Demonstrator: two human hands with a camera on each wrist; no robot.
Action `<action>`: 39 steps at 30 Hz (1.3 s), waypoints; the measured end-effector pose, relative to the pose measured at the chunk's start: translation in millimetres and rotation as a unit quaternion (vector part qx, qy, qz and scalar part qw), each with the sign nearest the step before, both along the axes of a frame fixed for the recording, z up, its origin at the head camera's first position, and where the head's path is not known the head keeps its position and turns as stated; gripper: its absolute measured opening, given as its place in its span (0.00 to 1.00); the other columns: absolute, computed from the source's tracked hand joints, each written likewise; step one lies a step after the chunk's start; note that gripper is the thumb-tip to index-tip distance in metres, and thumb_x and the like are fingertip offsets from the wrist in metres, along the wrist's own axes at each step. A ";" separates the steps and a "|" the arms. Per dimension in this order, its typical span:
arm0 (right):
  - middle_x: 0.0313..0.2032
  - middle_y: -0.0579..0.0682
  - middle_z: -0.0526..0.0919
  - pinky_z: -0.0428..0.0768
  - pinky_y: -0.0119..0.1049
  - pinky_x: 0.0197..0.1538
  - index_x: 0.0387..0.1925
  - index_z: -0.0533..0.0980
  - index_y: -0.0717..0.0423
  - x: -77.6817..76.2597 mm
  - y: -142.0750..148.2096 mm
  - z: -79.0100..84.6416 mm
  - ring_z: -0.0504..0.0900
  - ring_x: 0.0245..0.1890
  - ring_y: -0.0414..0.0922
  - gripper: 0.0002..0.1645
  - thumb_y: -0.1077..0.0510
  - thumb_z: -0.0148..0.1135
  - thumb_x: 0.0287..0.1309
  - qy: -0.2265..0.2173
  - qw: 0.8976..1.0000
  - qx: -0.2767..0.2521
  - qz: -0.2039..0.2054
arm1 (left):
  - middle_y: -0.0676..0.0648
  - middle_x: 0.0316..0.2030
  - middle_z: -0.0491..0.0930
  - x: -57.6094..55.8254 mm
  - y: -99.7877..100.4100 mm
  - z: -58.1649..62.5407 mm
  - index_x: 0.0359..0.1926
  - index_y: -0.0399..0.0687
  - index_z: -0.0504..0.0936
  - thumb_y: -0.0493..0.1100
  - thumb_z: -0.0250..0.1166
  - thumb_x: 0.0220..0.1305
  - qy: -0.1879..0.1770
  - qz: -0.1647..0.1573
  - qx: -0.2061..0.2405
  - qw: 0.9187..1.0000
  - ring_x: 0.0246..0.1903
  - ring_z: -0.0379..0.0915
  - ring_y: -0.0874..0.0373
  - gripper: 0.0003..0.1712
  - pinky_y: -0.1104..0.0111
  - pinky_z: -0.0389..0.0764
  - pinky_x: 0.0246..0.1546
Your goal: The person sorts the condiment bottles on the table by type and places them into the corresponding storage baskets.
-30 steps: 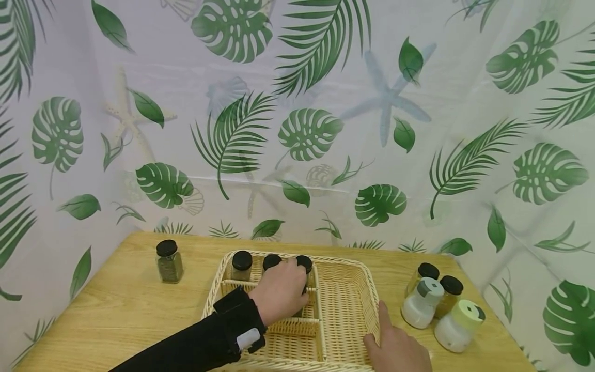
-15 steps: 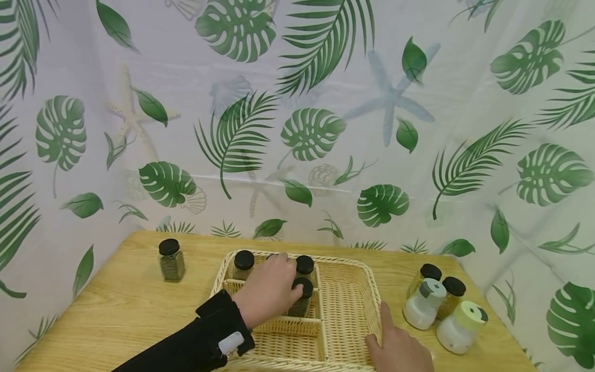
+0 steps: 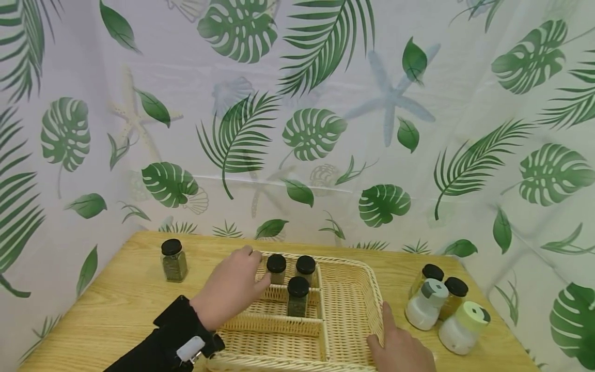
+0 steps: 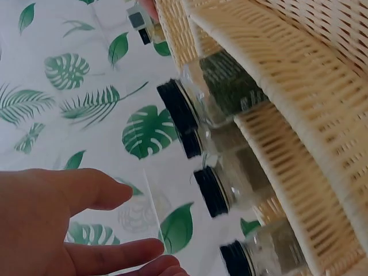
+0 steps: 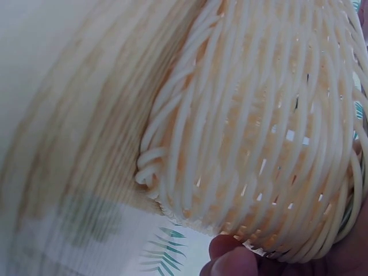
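Thumb [image 4: 98,190] and fingers [image 4: 115,254] of left hand [image 3: 230,287] apart near jars [image 3: 297,298], right hand [image 3: 402,345] in pinch on basket [image 3: 346,315]

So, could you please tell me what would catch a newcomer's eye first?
Probably the leaf-print backdrop behind the table. Next, the wicker basket on it, black-lidded jars inside, the left hand over its left side and the right hand gripping its right rim.

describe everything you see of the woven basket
The woven basket is pale, wicker-like, with a braided rim. Dividers split its left part into compartments beside one long bare section. It rests on the wooden table, black-capped jars standing in the back and middle compartments. The right hand grips its right side; the left hand hides part of its left.
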State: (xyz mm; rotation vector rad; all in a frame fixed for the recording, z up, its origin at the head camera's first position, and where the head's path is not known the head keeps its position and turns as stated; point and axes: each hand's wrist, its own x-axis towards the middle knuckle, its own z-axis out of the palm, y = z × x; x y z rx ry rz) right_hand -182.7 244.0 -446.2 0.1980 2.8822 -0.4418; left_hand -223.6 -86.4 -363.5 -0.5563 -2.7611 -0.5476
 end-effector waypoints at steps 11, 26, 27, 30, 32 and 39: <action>0.21 0.49 0.79 0.74 0.48 0.24 0.78 0.46 0.64 -2.3 -0.9 0.8 0.78 0.19 0.48 0.50 0.40 0.51 0.68 -0.008 1.000 0.001 0.001 | 0.38 0.44 0.80 -1.4 -50.9 0.8 0.50 0.34 0.82 0.47 0.65 0.67 -0.012 0.062 0.016 0.998 0.42 0.79 0.45 0.19 0.57 0.81 0.39; 0.22 0.50 0.80 0.75 0.48 0.24 0.78 0.46 0.64 -4.3 -0.5 -1.0 0.79 0.20 0.48 0.52 0.38 0.51 0.67 -0.010 1.000 0.000 0.001 | 0.36 0.41 0.81 -9.6 -98.4 -9.9 0.46 0.33 0.83 0.46 0.68 0.62 0.089 0.113 -0.013 0.990 0.43 0.79 0.39 0.19 0.48 0.80 0.40; 0.22 0.51 0.80 0.75 0.49 0.24 0.77 0.46 0.65 -4.3 -0.1 -1.7 0.79 0.20 0.49 0.52 0.38 0.51 0.67 -0.009 1.000 0.001 0.001 | 0.36 0.41 0.81 -11.1 -100.8 -11.2 0.47 0.33 0.83 0.46 0.68 0.62 0.091 0.115 -0.014 0.989 0.43 0.79 0.38 0.20 0.47 0.80 0.41; 0.24 0.52 0.81 0.76 0.49 0.25 0.77 0.46 0.66 -4.3 0.5 -2.2 0.79 0.21 0.49 0.52 0.37 0.51 0.67 -0.007 1.000 0.004 0.003 | 0.34 0.43 0.80 -15.4 -107.7 -13.9 0.50 0.31 0.81 0.46 0.67 0.62 0.091 0.123 -0.018 0.988 0.45 0.77 0.36 0.23 0.45 0.79 0.41; 0.24 0.52 0.81 0.75 0.49 0.25 0.77 0.46 0.66 -4.0 -0.2 -1.1 0.79 0.21 0.49 0.52 0.38 0.50 0.67 -0.007 1.000 0.002 0.003 | 0.32 0.44 0.79 -17.8 -111.9 -15.8 0.51 0.30 0.81 0.46 0.67 0.62 0.090 0.129 -0.021 0.987 0.45 0.76 0.35 0.24 0.44 0.78 0.41; 0.23 0.51 0.80 0.74 0.48 0.25 0.77 0.45 0.67 -1.0 2.1 1.8 0.78 0.20 0.49 0.52 0.39 0.49 0.67 -0.007 1.000 0.002 0.006 | 0.31 0.46 0.79 -27.4 -119.8 -22.7 0.53 0.30 0.81 0.45 0.67 0.62 0.086 0.143 -0.030 0.985 0.47 0.75 0.34 0.25 0.42 0.77 0.39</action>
